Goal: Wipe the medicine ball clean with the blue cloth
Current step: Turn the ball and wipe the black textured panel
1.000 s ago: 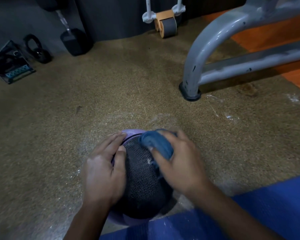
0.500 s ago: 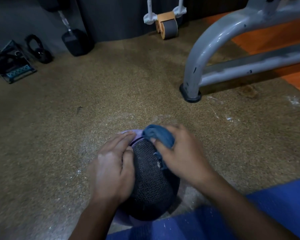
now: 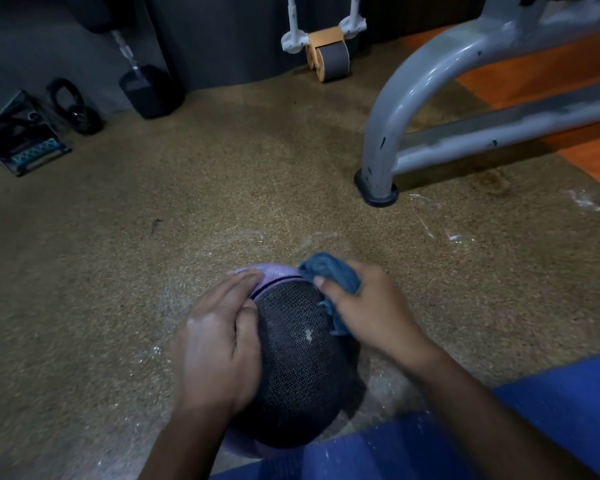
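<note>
**Cloth works the far side of the ball**

Since the earlier frames the right hand [image 3: 371, 306] has carried the blue cloth [image 3: 329, 273] a little further up and over toward the far edge of the medicine ball [image 3: 298, 358], while the left hand [image 3: 219, 344] has stayed planted on the ball's near-left flank.

Nearest the person, a blue mat [image 3: 551, 420] lies under the right forearm. The ball sits on the floor [image 3: 187, 202] between the two hands, its dark textured panel facing up and a lilac band showing just beyond the left fingertips. The left hand lies flat on the ball, fingers straight, steadying it. The right hand grips the bunched cloth, thumb and fingers curled round it, pressing it on the ball's upper right side.

A pale speck shows on the dark panel, just left of the right hand, so that patch likely needs another pass. The wiping looks midway: the underside and the area beneath the left hand are hidden and, I judge, not yet reached.

Beyond the hands white smears mark the floor, then a grey metal frame [image 3: 395, 109], and farthest off an ab roller [image 3: 329, 58] and a dumbbell [image 3: 146, 88].
</note>
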Demonstrator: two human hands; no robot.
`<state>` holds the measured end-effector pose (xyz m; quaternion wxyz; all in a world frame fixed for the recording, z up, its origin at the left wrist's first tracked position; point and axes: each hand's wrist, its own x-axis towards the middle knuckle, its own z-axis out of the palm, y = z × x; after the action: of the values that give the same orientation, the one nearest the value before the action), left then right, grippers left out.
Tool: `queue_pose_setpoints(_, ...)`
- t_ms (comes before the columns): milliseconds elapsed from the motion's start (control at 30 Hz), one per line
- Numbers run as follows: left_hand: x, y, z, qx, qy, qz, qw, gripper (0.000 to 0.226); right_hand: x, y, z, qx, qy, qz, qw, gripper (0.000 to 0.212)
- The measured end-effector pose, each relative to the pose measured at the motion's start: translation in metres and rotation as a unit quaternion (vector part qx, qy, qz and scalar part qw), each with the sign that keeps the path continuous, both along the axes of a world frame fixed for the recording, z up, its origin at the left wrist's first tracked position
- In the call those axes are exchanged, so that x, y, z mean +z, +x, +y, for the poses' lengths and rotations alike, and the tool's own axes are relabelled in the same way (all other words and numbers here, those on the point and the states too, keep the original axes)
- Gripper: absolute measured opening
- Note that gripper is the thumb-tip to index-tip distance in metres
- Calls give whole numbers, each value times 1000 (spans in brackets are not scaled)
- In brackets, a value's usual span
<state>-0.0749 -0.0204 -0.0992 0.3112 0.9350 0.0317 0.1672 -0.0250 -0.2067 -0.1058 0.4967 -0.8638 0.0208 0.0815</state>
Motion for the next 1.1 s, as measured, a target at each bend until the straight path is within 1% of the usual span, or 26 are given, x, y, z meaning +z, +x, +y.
queue_pose_setpoints(33, 0, 0, -1, 3, 1, 0, 1000, 52, -6, 1, -4, -13, 15, 21, 1000, 18)
queue_pose_setpoints(67, 1, -1, -1, 5, 4, 0, 1000, 52, -8, -3, -6, -24, 18, 22, 999, 18)
queue_pose_setpoints(133, 1, -1, -2, 3, 8, 2, 1000, 52, -3, -17, -2, -31, 9, -22, 999, 19)
queue_pose_setpoints(167, 2, 0, -3, 2, 8, 3, 1000, 53, 4, -26, 2, -13, 4, -54, 998, 22)
queue_pose_setpoints(200, 2, 1, -3, 1, 5, 4, 1000, 54, 15, -35, 9, 23, -11, -84, 996, 30)
queue_pose_setpoints(267, 2, 2, -1, 3, -5, 2, 1000, 55, 31, -46, 23, 87, -55, -131, 986, 42)
queue_pose_setpoints(333, 1, 2, 3, 11, -14, -1, 1000, 54, 29, -39, 25, 85, -58, -140, 985, 41)
queue_pose_setpoints(400, 1, 4, 5, 22, -24, 4, 999, 53, 13, -23, 16, 29, -31, -103, 994, 30)
queue_pose_setpoints(433, 1, 4, 5, 26, -27, 9, 999, 54, 4, -16, 10, -1, -9, -68, 998, 24)
queue_pose_setpoints(467, 2, 5, 4, 31, -26, 14, 999, 54, -1, -11, 5, -28, 21, -27, 999, 22)
queue_pose_setpoints(500, 4, 7, 3, 36, -22, 19, 999, 53, -8, -8, 1, -44, 54, 10, 998, 27)
queue_pose_setpoints(533, 6, 8, 1, 41, -15, 24, 999, 50, -15, -9, -2, -52, 69, 29, 996, 34)
queue_pose_setpoints(567, 8, 10, 0, 45, -9, 27, 999, 48, -19, -14, -3, -52, 63, 26, 996, 39)
queue_pose_setpoints(600, 9, 12, -1, 46, -5, 29, 999, 46, -20, -21, -3, -47, 53, 14, 997, 40)
queue_pose_setpoints(667, 10, 16, -1, 42, -4, 35, 998, 45, -11, -34, 0, -42, 52, -22, 998, 24)
queue_pose_setpoints(700, 10, 17, 0, 38, -9, 37, 999, 44, -4, -39, 5, -25, 59, -49, 997, 21)
queue_pose_setpoints(767, 10, 17, 2, 29, -21, 38, 999, 44, 11, -40, 12, 18, 29, -93, 995, 28)
queue_pose_setpoints(800, 9, 17, 3, 24, -27, 37, 999, 45, 14, -33, 15, 31, 11, -100, 994, 28)
queue_pose_setpoints(867, 9, 16, 5, 23, -39, 35, 998, 46, 7, -13, 18, 19, 6, -88, 996, 17)
queue_pose_setpoints(900, 10, 16, 4, 28, -44, 37, 998, 47, -2, -2, 16, -9, 25, -70, 997, 20)
queue_pose_setpoints(967, 12, 17, 4, 47, -45, 48, 997, 46, -19, 9, 8, -65, 96, 1, 993, 31)
queue_pose_setpoints(1000, 13, 19, 4, 56, -41, 56, 996, 46, -27, 8, 4, -74, 133, 38, 988, 28)
queue_pose_setpoints(1033, 13, 20, 4, 62, -36, 62, 996, 46, -32, 5, 0, -76, 163, 65, 981, 20)
queue_pose_setpoints(1067, 14, 22, 4, 67, -32, 66, 995, 46, -35, -2, -3, -77, 182, 79, 977, 13)
queue_pose_setpoints(1100, 14, 24, 5, 72, -33, 70, 994, 43, -38, -8, -5, -79, 192, 84, 975, 12)
